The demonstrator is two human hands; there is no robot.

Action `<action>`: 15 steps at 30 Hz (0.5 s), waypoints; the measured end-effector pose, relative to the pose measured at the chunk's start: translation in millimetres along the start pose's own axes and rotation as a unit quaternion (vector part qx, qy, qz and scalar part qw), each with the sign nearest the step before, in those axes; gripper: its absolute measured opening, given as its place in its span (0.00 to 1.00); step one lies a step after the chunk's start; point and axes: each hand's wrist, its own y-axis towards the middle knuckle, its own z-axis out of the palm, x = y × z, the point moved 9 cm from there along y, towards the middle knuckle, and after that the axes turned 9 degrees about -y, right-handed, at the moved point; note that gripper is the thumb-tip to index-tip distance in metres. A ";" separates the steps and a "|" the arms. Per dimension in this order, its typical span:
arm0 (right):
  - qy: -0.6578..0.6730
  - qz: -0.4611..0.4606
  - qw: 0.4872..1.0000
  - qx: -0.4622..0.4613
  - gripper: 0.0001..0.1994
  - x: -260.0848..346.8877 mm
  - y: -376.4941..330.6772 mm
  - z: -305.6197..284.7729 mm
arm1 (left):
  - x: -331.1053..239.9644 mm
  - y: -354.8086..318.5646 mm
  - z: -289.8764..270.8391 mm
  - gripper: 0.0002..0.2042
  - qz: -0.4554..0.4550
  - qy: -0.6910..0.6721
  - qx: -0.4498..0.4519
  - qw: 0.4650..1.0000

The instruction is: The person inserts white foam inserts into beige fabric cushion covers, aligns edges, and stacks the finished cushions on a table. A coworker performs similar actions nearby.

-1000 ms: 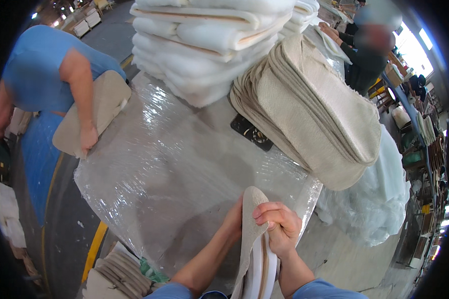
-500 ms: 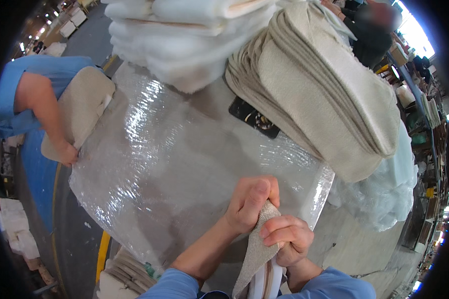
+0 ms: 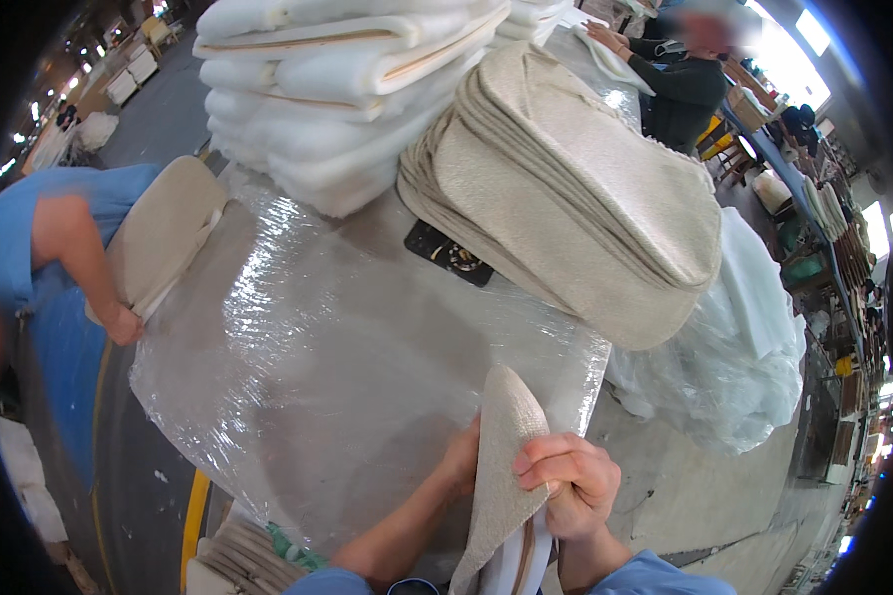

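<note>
Close to my body, a beige woven cushion cover [image 3: 506, 446] stands upright, partly drawn over a white padded insert [image 3: 514, 560] with a brown layer down its middle. My right hand [image 3: 573, 483] is closed on the cover's right edge, thumb and fingers pinching the fabric. On the other side, my left hand [image 3: 462, 458] lies against the cover; its fingers are hidden behind the cloth. Beyond both hands spreads a work table wrapped in clear plastic film [image 3: 357, 397].
Beige covers [image 3: 585, 198] are stacked at the far right, beside a black patterned card [image 3: 448, 253]. White padded inserts [image 3: 337, 99] are piled at the back. At left, a co-worker's hand [image 3: 122, 324] holds a beige cushion [image 3: 169, 228]. Plastic-wrapped white material [image 3: 734, 347] stands right.
My left hand has let go of the cover's top corner and moved down behind its left side. The cover's tip now stands free. My right hand keeps its pinch. The view has shifted.
</note>
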 end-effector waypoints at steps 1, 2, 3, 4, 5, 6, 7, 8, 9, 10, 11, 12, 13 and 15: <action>-0.019 0.011 1.000 -0.006 0.09 3.6 -3.0 -6.8 | 7.6 0.9 1.0 0.28 -0.011 0.012 -0.004 1.000; -0.037 0.020 0.999 -0.011 0.08 7.8 -4.3 -12.3 | 17.0 -1.0 1.9 0.28 -0.021 0.024 -0.009 0.999; -0.053 0.028 0.998 -0.018 0.07 11.9 -6.3 -16.5 | 19.5 -5.4 7.9 0.28 -0.032 0.038 -0.016 0.999; -0.069 0.037 0.997 -0.025 0.07 12.4 -8.5 -19.3 | 18.1 -0.5 6.4 0.28 -0.018 0.041 -0.021 0.999; -0.069 0.022 0.997 -0.040 0.06 12.3 -12.0 -21.9 | 16.0 6.8 3.1 0.27 -0.004 0.043 -0.027 0.999; -0.070 0.004 0.996 -0.051 0.06 13.2 -15.1 -21.0 | 12.0 13.6 -1.2 0.27 0.014 0.043 -0.031 0.999; -0.071 -0.010 0.996 -0.060 0.05 12.6 -18.1 -19.6 | 10.3 21.3 -7.7 0.27 0.029 0.040 -0.036 0.998; -0.057 0.001 0.996 -0.064 0.06 10.1 -18.7 -17.1 | 8.4 28.2 -14.3 0.27 0.044 0.037 -0.042 0.997; -0.041 0.015 0.997 -0.068 0.08 6.0 -20.1 -13.9 | 4.9 30.4 -18.2 0.28 0.058 0.034 -0.052 0.996; -0.024 0.028 0.997 -0.072 0.09 1.8 -20.0 -11.5 | -4.4 37.4 -20.9 0.26 0.081 0.039 -0.063 0.994; -0.016 0.025 0.997 -0.072 0.08 0.2 -19.3 -8.4 | -25.6 44.6 -15.6 0.26 0.107 0.045 -0.075 0.990; -0.013 0.024 0.997 -0.076 0.08 -1.4 -19.4 -8.3 | -44.3 48.2 1.8 0.27 0.130 0.055 -0.049 0.989; -0.010 0.023 0.997 -0.079 0.07 -3.6 -19.5 -7.7 | -63.9 50.4 18.9 0.29 0.154 0.063 -0.024 0.986; 0.002 0.041 0.995 -0.090 0.07 -12.4 -25.0 -12.2 | -89.4 34.0 77.3 0.32 0.196 0.085 0.103 0.971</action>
